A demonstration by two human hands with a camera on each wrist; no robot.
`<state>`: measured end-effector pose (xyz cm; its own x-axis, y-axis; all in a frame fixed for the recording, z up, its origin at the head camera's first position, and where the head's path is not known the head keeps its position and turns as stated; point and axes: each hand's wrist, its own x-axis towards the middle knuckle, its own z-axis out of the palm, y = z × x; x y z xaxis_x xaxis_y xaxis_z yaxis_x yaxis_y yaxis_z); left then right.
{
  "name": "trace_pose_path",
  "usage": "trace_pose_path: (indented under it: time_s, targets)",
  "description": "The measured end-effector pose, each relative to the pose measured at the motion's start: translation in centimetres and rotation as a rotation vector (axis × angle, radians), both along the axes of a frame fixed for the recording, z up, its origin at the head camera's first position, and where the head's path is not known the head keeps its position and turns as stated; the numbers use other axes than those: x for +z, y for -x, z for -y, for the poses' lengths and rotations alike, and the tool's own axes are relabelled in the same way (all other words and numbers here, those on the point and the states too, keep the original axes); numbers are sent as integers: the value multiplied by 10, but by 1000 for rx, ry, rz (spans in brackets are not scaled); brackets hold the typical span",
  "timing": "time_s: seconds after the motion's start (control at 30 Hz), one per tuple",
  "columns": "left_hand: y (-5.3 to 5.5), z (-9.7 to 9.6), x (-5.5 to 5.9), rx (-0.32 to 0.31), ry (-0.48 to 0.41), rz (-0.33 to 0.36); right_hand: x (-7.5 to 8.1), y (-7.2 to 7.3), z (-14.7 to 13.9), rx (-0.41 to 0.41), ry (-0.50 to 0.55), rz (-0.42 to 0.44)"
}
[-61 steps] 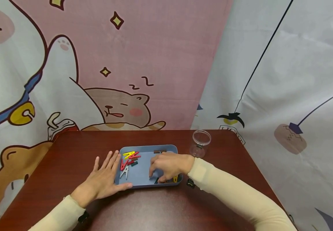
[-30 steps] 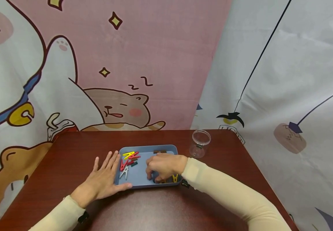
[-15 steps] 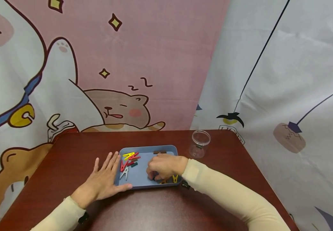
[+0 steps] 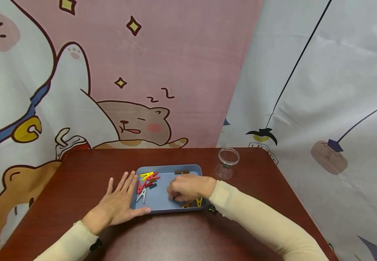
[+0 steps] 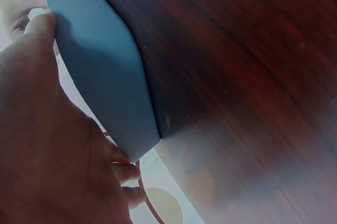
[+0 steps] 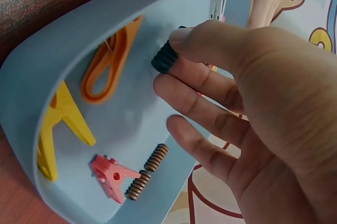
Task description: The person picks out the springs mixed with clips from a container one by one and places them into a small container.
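In the head view my left hand [image 4: 114,206] lies with fingers spread against the left end of a shallow blue-grey tray [image 4: 162,210], its thumb on the near rim. My right hand [image 4: 188,187] is over the right half of the tray. Thumb and index finger pinch a small dark green ribbed cylinder [image 6: 165,58], and the other fingers are loosely bent. Near that hand lie an orange clothespin [image 6: 108,66], a yellow clothespin [image 6: 66,121], a red clothespin [image 6: 113,176] and two brown ribbed cylinders [image 6: 156,157], which look like coil springs.
At the tray's left end are red clothespins [image 4: 140,187], a yellow clothespin [image 4: 147,175], a white clothespin [image 4: 142,195], a brown ribbed piece and another dark green piece [image 4: 153,186]. A clear jar [image 4: 226,165] stands behind the tray's right end on the dark brown table [image 4: 93,165].
My right hand has shifted slightly left and drawn its fingertips together on the dark green cylinder. The orange clothespin has come into view beneath it. My left hand has kept its place.
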<state>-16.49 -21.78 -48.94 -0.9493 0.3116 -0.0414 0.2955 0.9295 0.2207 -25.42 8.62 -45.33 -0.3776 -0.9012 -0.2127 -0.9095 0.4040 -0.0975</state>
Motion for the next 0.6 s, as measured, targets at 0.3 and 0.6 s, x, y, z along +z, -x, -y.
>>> trace_pose_path:
  time_s: [0.3,0.6]
  targets:
    - [0,0,-1,3,-3,14,6,-1,-5,-6,129,73]
    - [1,0,0,4,-8,25,7,2,-11,-4,221,123]
